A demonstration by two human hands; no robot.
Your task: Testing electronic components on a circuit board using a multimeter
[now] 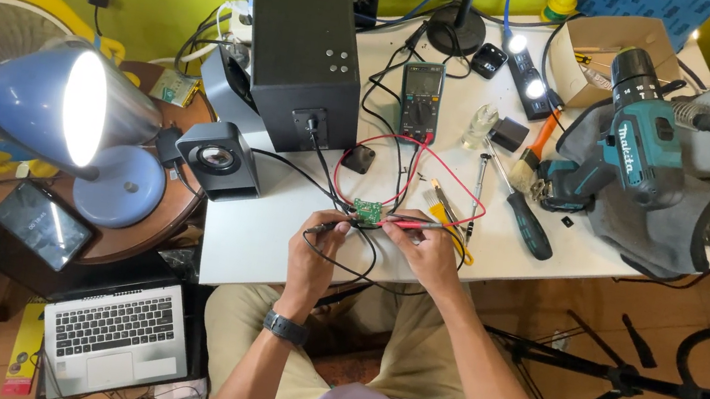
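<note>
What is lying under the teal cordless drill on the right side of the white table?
The teal drill rests on a crumpled grey cloth spread over the white table. Whatever lies beneath that cloth is covered and cannot be seen.

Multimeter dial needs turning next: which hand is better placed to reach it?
Probably the right hand. It holds the red probe at the green circuit board, nearer the multimeter up the table. The left hand, holding the black probe, sits farther left.

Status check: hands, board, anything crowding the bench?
Left hand holds black probe, right hand holds red probe. Both tips on green circuit board. Screwdriver, leads close by.
</note>
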